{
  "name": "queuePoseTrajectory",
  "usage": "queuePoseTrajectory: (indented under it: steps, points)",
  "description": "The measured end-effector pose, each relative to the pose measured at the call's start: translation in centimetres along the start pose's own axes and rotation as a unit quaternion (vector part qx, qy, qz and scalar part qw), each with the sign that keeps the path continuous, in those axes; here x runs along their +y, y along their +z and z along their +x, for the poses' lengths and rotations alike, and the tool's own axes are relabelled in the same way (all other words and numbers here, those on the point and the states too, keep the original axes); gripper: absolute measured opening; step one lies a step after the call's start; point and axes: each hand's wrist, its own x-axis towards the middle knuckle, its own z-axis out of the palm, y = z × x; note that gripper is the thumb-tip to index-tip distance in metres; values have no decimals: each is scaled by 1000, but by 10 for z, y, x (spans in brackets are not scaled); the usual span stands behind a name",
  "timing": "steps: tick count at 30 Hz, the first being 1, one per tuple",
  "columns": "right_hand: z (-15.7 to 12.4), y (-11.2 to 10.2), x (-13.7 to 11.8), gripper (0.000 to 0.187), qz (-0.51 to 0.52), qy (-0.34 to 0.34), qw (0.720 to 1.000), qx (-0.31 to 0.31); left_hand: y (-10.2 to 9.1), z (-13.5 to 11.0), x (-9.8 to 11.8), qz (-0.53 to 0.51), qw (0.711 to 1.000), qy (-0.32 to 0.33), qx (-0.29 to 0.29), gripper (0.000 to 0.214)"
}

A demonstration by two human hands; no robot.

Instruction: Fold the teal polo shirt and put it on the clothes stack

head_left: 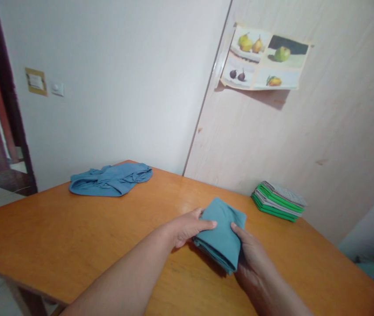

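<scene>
A folded teal cloth (223, 235) lies on the orange wooden table (75, 237) just ahead of me. My left hand (188, 226) grips its left edge, thumb on top and fingers curled under the fold. My right hand (251, 256) holds the cloth's right edge, thumb on top and fingers beneath. Both hands are closed on the same cloth, whose near corner is slightly raised off the table.
A crumpled blue garment (109, 180) lies at the table's far left. A stack of folded green and grey cloths (278, 201) sits at the far right by the wall. A fruit poster (264, 59) hangs above. A doorway opens at left.
</scene>
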Motion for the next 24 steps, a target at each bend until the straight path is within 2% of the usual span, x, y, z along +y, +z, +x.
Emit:
queuePoseTrajectory:
  steps: [2, 5, 7, 9, 10, 13, 14, 16, 20, 24]
  points:
    - [9, -10, 7, 47, -6, 35, 999, -1, -1, 2, -5, 41, 998, -26, 27, 70]
    - [15, -23, 9, 41, -40, 59, 997, -1, -4, 1, -7, 79, 996, -38, 10, 59]
    - [15, -29, 4, 40, -89, 34, 995, 2, -6, 0, -6, 128, 991, -46, 4, 52]
    - [15, -34, -4, 40, -186, -34, 982, 28, -8, 0, -6, 193, 980, -47, 28, 51]
    - [16, -38, -9, 39, -250, -77, 964, 48, -8, 0, -7, 220, 973, -41, 46, 51]
    - [18, -47, -19, 39, -431, -174, 881, 87, -8, 2, -8, 253, 964, 1, 85, 45]
    - [19, -49, -21, 41, -466, -184, 861, 87, -8, 3, -8, 254, 963, 13, 91, 43]
    - [19, -51, -23, 44, -496, -183, 844, 88, -7, 5, -8, 245, 964, 36, 98, 39]
    - [12, -45, -24, 56, -476, -166, 858, 100, -5, 6, -7, 207, 971, 71, 91, 36]
    - [2, -27, -29, 79, -385, -129, 912, 65, -3, 5, -6, 196, 975, 68, 81, 39]
